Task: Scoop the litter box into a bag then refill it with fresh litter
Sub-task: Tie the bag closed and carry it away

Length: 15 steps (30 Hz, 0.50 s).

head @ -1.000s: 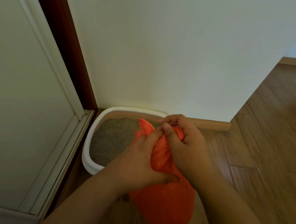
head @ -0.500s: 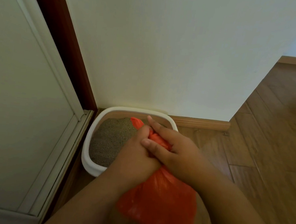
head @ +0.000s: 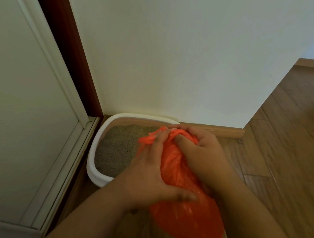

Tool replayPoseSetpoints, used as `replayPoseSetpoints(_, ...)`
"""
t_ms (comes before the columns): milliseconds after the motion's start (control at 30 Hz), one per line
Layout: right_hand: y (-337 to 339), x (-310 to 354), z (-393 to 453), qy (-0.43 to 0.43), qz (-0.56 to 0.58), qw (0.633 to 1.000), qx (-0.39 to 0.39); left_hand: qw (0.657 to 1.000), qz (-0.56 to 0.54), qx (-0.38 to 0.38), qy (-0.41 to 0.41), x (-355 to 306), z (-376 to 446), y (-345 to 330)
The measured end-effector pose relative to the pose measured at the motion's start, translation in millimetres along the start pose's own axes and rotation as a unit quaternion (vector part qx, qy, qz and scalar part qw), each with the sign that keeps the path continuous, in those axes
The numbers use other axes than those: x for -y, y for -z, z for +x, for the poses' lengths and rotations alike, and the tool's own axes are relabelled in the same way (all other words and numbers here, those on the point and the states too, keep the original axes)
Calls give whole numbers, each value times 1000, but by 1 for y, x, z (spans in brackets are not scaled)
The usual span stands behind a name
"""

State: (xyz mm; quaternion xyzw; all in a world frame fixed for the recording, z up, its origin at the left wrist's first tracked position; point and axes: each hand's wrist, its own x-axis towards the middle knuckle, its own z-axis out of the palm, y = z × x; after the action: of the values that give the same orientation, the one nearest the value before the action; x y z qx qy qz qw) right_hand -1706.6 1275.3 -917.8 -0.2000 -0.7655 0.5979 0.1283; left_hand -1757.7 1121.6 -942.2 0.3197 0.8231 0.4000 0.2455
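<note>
Nearest me hung the orange bag (head: 186, 219), thin, crinkly film, bulging at the bottom, held over the wooden floor (head: 294, 152). Left hand (head: 146, 177) clamped its side; right hand (head: 202, 154) clenched the twisted neck. Risk, I judged: film tearing or the neck slipping, spilling waste. Beyond sat the white litter box (head: 96, 174), its rounded rim enclosing grainy grey litter (head: 118, 147).

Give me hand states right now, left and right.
Left hand: closed on the neck and side of the orange plastic bag.
Right hand: closed on the bag's gathered top.
</note>
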Motion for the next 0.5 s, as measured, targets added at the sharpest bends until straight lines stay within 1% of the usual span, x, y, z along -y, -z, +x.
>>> replayPoseSetpoints(100,-5,-1,1,-31,64,997,5,1000,7,-22,15,-6,-2,-8)
replayPoseSetpoints(200,-12,-5,1,-55,99,994,4,998,17,-64,-8,-3,1,-17)
replayPoseSetpoints(267,-16,-7,0,-61,115,991,8,996,5,-83,-27,0,2,-21)
replayPoseSetpoints(500,-21,-9,-2,-65,159,985,13,996,17,-88,-23,4,3,-23)
